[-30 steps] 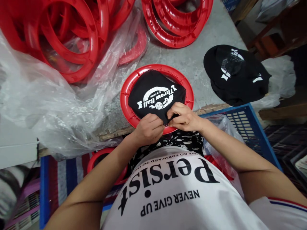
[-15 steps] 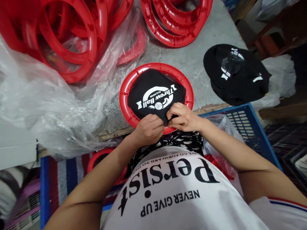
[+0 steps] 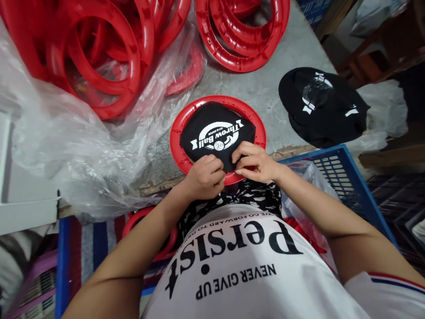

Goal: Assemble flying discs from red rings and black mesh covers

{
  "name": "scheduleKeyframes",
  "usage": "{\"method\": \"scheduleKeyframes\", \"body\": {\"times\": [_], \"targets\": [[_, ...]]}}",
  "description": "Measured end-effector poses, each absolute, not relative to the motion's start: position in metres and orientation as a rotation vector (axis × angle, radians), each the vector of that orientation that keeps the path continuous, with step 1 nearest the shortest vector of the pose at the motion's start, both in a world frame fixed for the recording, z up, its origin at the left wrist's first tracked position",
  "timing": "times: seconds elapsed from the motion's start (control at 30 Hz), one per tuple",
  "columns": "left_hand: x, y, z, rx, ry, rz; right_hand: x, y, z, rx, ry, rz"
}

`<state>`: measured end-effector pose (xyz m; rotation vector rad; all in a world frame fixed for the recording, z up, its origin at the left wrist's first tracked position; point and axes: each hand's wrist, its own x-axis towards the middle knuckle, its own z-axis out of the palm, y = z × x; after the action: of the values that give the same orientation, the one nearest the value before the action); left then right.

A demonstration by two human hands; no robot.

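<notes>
A red plastic ring (image 3: 181, 150) lies at the table's near edge, tilted toward me. Over its opening sits a piece of black fabric (image 3: 195, 119) with a white "Throw Ball" print. My left hand (image 3: 206, 176) is closed at the fabric's near left edge; its fingertips are turned away, so what they pinch is hidden. My right hand (image 3: 254, 163) has its fingers curled onto the fabric's near right edge, thumb by the ring's rim, pinching the cloth there.
Many red rings (image 3: 133, 84) lie in clear plastic wrap (image 3: 89, 164) at left. More stacked rings (image 3: 239, 62) lie at the back. A pile of black printed fabric (image 3: 327, 119) is at right. Blue crates (image 3: 361, 190) flank my lap below the table (image 3: 275, 93).
My hands have moved slightly apart along the near edge of the fabric. The view has shifted a little; the fabric still lies in the ring.
</notes>
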<state>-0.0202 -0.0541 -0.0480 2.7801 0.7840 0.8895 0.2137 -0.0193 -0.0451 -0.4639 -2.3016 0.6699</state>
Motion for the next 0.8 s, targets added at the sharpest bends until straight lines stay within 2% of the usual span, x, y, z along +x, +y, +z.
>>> {"method": "scheduleKeyframes", "body": {"times": [0.1,0.23,0.3,0.4,0.5,0.6,0.7,0.8], "targets": [[-0.022,-0.055,-0.038,2.566,0.830,1.070,0.215,-0.015,-0.042,-0.655,-2.130,0.674],[-0.029,-0.042,-0.031,2.138,1.302,1.367,0.226,0.002,-0.041,-1.260,-2.028,0.338],[-0.036,-0.028,-0.033,1.883,1.518,1.390,0.232,0.011,-0.045,-1.592,-2.013,0.177],[-0.047,-0.008,-0.037,1.712,1.668,1.288,0.238,0.017,-0.055,-1.879,-2.063,0.133],[-0.049,-0.010,-0.033,1.895,1.684,1.194,0.240,0.011,-0.062,-1.873,-2.095,0.161],[-0.038,-0.034,-0.027,2.237,1.478,1.117,0.240,-0.004,-0.056,-1.730,-2.006,0.106],[-0.024,-0.062,-0.028,2.489,1.245,0.875,0.233,-0.028,-0.042,-1.407,-2.085,0.146],[-0.016,-0.078,-0.038,2.529,1.223,0.704,0.215,-0.052,-0.034,-1.045,-2.315,0.266]]}}
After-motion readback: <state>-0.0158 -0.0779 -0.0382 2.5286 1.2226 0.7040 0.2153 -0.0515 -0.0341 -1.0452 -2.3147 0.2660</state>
